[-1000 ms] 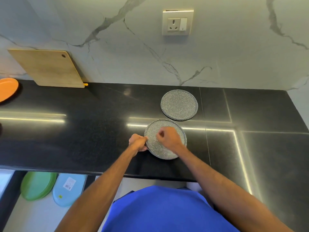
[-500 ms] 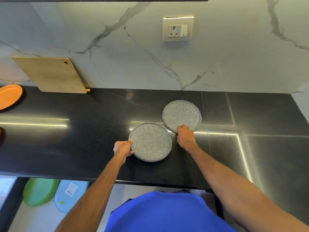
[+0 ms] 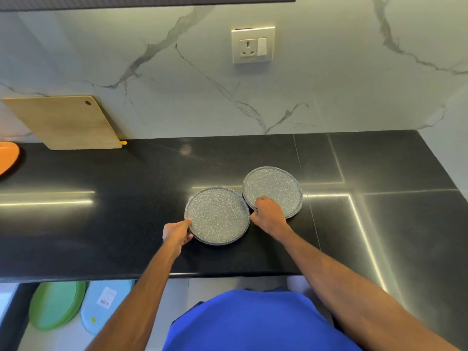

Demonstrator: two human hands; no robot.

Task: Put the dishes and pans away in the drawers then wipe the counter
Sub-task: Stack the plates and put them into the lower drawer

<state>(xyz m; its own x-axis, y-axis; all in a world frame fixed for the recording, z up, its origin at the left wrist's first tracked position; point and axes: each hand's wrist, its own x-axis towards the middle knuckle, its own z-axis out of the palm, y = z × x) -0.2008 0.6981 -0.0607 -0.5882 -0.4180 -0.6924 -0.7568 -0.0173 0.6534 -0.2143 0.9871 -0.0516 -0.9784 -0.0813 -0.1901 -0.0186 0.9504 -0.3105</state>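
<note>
Two grey speckled plates are lying side by side on the black tabletop (image 3: 114, 224), their rims touching or nearly so. The left hand (image 3: 177, 233) is gripping the nearer speckled plate (image 3: 219, 215) at its left rim, fingers (image 3: 186, 222) curled round the edge. The right hand (image 3: 268, 215) is pinching the near rim of the farther speckled plate (image 3: 274, 188), its fingers (image 3: 258, 202) curled over the edge; that plate may be tipping up slightly, though the angle makes this hard to judge. Below the tabletop's front edge at the left, an open drawer (image 3: 11, 315) is holding green plates (image 3: 54, 304) and, just beside them, a pale blue plate (image 3: 106, 300) bearing a sticker. An orange plate (image 3: 7, 155) is sitting at the tabletop's far left, and a wooden cutting board (image 3: 63, 122) is leaning against the marble wall.
</note>
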